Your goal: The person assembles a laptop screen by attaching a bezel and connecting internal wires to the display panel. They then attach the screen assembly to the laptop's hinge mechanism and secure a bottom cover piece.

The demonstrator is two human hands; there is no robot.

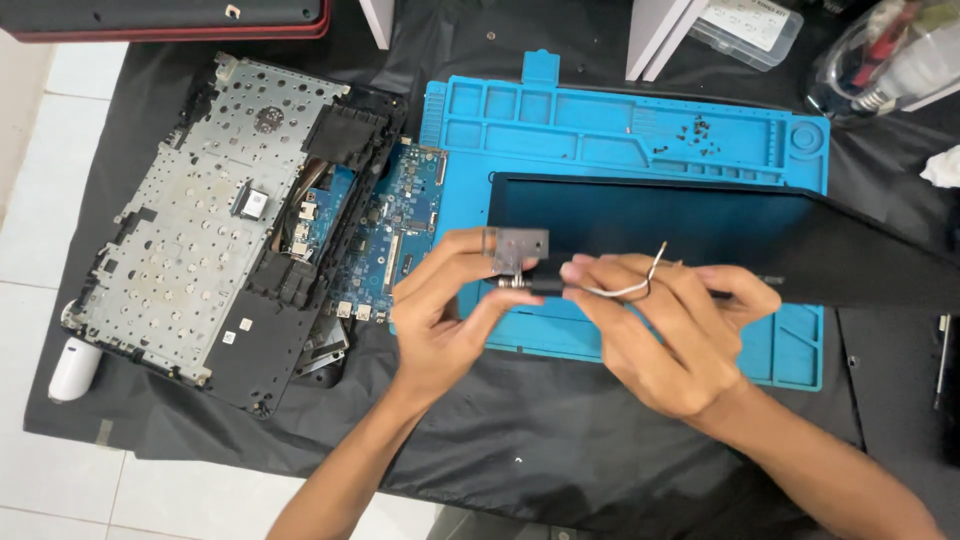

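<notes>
The blue mat (640, 120) bears the dark screen panel (700, 225). At its near-left corner, my left hand (450, 310) pinches the metal hinge (515, 255); my right hand (660, 330) pinches 1 thin cable (640, 285) just beside it.

Even, soft light falls from overhead, bright on the white tiled floor (40, 210) at the left edge. Shadows stay faint on the black cloth (560, 440). The clear plastic jar (880, 50) in the top right corner looks slightly blurred; the centre is sharp.
</notes>
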